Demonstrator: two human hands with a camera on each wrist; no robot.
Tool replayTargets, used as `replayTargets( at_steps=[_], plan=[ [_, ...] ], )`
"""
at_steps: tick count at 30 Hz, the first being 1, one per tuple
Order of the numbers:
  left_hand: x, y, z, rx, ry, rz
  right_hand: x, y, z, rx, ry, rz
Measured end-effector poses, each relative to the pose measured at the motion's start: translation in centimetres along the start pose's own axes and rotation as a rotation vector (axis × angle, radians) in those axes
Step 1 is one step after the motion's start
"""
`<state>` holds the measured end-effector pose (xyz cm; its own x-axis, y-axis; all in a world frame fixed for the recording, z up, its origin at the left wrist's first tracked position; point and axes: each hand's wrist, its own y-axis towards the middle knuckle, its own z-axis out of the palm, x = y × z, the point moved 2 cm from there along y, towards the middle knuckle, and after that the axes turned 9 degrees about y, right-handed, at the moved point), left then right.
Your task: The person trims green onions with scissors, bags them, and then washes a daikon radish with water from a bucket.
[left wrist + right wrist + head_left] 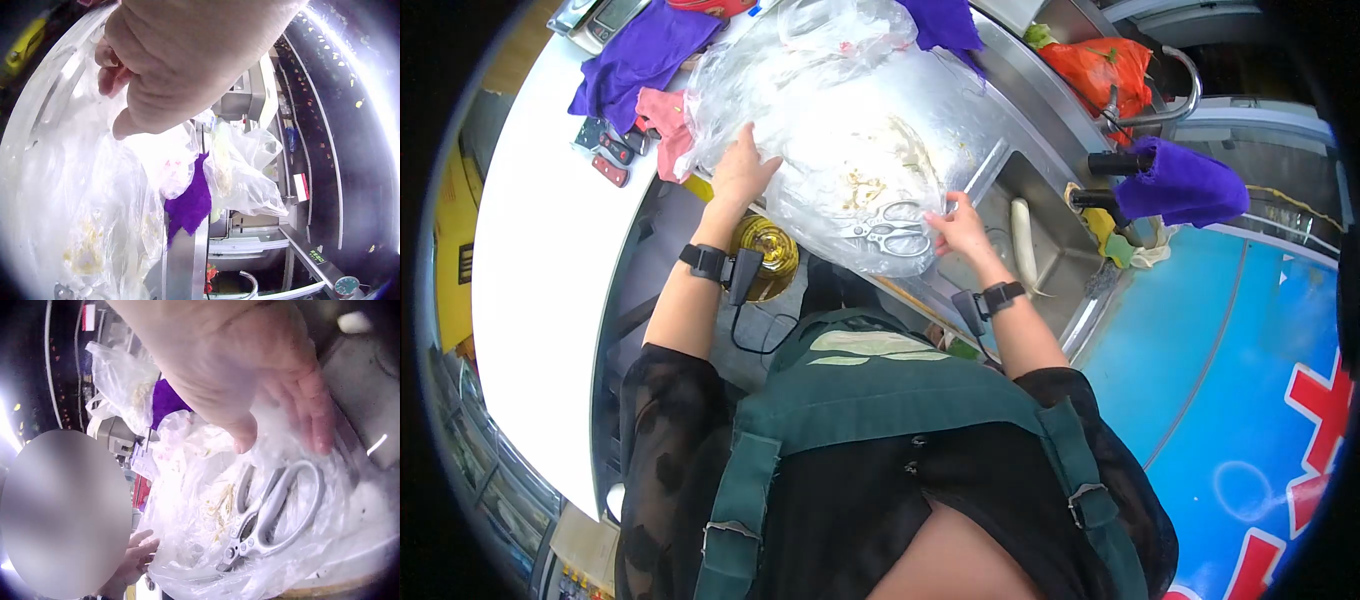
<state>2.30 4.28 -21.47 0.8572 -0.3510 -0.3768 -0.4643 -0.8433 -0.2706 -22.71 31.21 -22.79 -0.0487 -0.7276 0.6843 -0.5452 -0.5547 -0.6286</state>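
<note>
A large clear plastic bag (800,90) lies spread over the metal counter, with pale yellowish scraps (865,185) on it. Silver scissors (887,232) rest on its near part; the right wrist view shows the scissors (269,515) below the hand. My left hand (740,175) is at the bag's left edge, thumb and fingers apart. In the left wrist view the left hand (181,69) is over the bright plastic. My right hand (962,232) is at the bag's right edge beside the scissor handles, fingers loosely bent, thumb apart; whether its fingertips touch the plastic is hard to tell.
A sink (1050,225) on the right holds a long white vegetable (1023,240). Purple cloths (635,65) lie at the back left, near red-handled knives (611,170) and a pink cloth (664,125). A faucet (1185,95) and an orange bag (1100,70) stand back right.
</note>
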Motion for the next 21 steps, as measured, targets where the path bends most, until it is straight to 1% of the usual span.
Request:
replayTargets(
  at_steps=[1, 2, 3, 4, 5, 6, 7, 8, 10, 11, 12, 13, 15, 16, 17, 18, 19, 20, 21],
  plan=[
    [-0.1, 0.3, 0.4, -0.002, 0.009, 0.008, -0.5, 0.4, 0.3, 0.0, -0.001, -0.039],
    [-0.2, 0.7, 0.9, 0.041, 0.027, 0.056, -1.0, 0.7, 0.4, -0.001, 0.011, -0.043],
    [-0.3, 1.1, 1.4, 0.085, 0.045, 0.104, -1.4, 0.9, 0.5, -0.052, -0.039, -0.155],
    [-0.5, 1.1, 1.7, 0.083, 0.053, 0.109, -1.0, 0.5, 0.5, -0.102, -0.091, -0.265],
    [-0.9, 1.2, 1.9, -0.042, 0.03, 0.118, -0.8, 0.1, 0.4, -0.104, -0.083, -0.265],
    [-1.1, 1.2, 2.1, -0.166, 0.005, 0.127, -0.5, -0.4, -0.1, -0.176, -0.185, -0.377],
    [-1.5, 1.4, 2.3, -0.166, 0.008, 0.131, 0.5, -1.2, -0.6, -0.249, -0.29, -0.488],
    [-1.9, 1.6, 2.4, -0.179, -0.047, 0.122, 1.1, -1.7, -1.1, -0.252, -0.286, -0.488],
    [-2.9, 2.3, 2.6, -0.186, -0.103, 0.116, 2.2, -2.7, -1.9, -0.328, -0.3, -0.619],
    [-3.4, 2.8, 2.7, -0.077, -0.337, 0.056, 2.5, -2.8, -2.1, -0.331, -0.299, -0.616],
    [-3.8, 3.0, 3.0, 0.037, -0.568, -0.007, 2.8, -2.8, -2.3, -0.356, -0.28, -0.676],
    [-4.6, 2.6, 2.6, 0.043, -0.564, -0.006, 3.1, -2.9, -2.5, -0.381, -0.261, -0.733],
    [-7.3, 1.4, 1.6, 0.33, -1.044, 0.137, 3.6, -3.2, -2.6, -0.372, -0.232, -0.705],
    [-8.1, 1.1, 1.4, 0.34, -1.041, 0.13, 3.5, -3.3, -2.6, -0.359, -0.207, -0.683],
    [-8.9, 0.8, 1.2, 0.326, -1.013, 0.233, 3.2, -3.0, -2.6, -0.356, -0.205, -0.673],
    [-9.3, 0.5, 1.2, 0.31, -0.984, 0.337, 3.0, -2.8, -2.8, -0.475, -0.248, -0.655],
    [-9.1, 0.2, 1.4, 0.315, -0.981, 0.33, 3.3, -3.1, -2.9, -0.592, -0.292, -0.638],
    [-8.7, 0.1, 1.4, 0.226, -0.818, 0.33, 3.5, -3.5, -2.9, -0.588, -0.29, -0.636],
    [-8.4, 0.1, 1.3, 0.133, -0.654, 0.329, 4.3, -4.2, -2.9, -0.601, -0.386, -0.816]
  ],
)
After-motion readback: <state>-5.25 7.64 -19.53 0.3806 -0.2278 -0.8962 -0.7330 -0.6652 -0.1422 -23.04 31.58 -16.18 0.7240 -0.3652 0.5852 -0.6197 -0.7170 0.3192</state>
